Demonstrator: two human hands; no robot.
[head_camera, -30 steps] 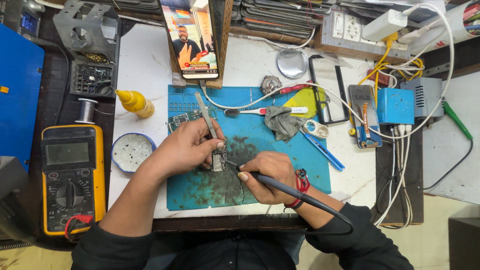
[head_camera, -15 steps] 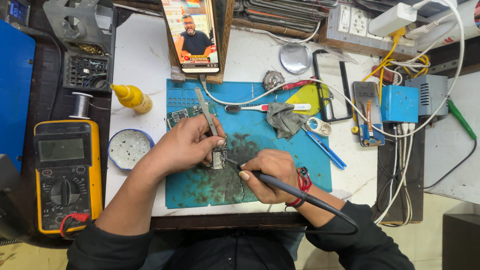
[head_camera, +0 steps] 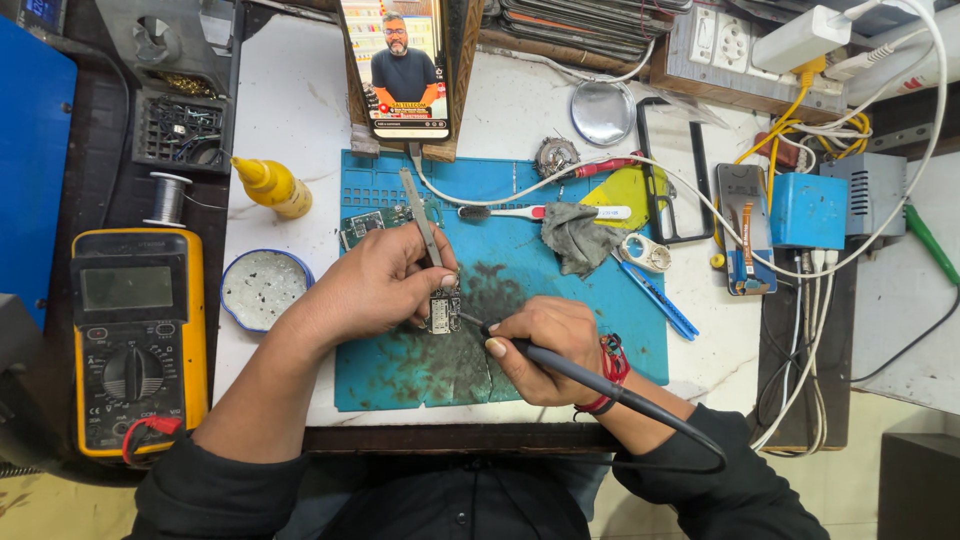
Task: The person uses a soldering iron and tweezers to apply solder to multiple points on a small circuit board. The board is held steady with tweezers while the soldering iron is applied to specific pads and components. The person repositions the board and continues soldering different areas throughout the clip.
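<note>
Hands meet at the middle of a blue mat that covers the centre of the white desk. The left hand comes in from the lower left; its fingers are closed on tweezers, which slant up toward the top of the mat, and their tip end is down at a small circuit board. That board lies on the mat just below the left fingertips, near the centre of the frame. The right hand enters from the lower right, fingers wrapped tight round a black soldering iron, held like a pen; its tip touches the right edge of the board, and its cable runs off toward the lower right. A red thread band sits on the right wrist.

The mat is darkly stained under and below the hands. On its upper part lie a second green board, a toothbrush, a grey rag and a blue tool. A phone with a lit screen leans at the top centre. To the left of the mat stand a yellow bottle, a round tin and a wire spool. A yellow multimeter fills the lower left. A blue box with cables sits at the right.
</note>
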